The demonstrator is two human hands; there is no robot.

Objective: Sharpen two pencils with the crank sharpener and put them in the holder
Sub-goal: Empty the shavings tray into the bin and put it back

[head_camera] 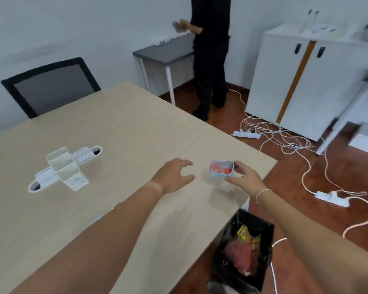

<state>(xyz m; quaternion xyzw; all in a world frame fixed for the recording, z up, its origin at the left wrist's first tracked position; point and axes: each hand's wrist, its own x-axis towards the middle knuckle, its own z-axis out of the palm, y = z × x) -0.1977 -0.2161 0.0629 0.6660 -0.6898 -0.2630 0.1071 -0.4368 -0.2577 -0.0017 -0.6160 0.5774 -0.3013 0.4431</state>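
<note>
My right hand point(245, 179) grips the shavings tray point(222, 169) (left hand point(174, 177) open, empty), tipping it into the bin point(243, 251) looks next.

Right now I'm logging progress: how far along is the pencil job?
Done: nothing visible; the white holder looks empty. In hand: the right hand holds a small blue tray with reddish contents; the left hand hovers open. Left: apparently both pencils; neither they nor a sharpener are clearly visible.

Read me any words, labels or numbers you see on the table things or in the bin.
None can be read.
White plastic pencil holder: small dark marks low on its front, too blurred.
Yellow wrapper in the black bin: print too blurred.
Small blue-rimmed tray in the right hand: no text visible.
</note>
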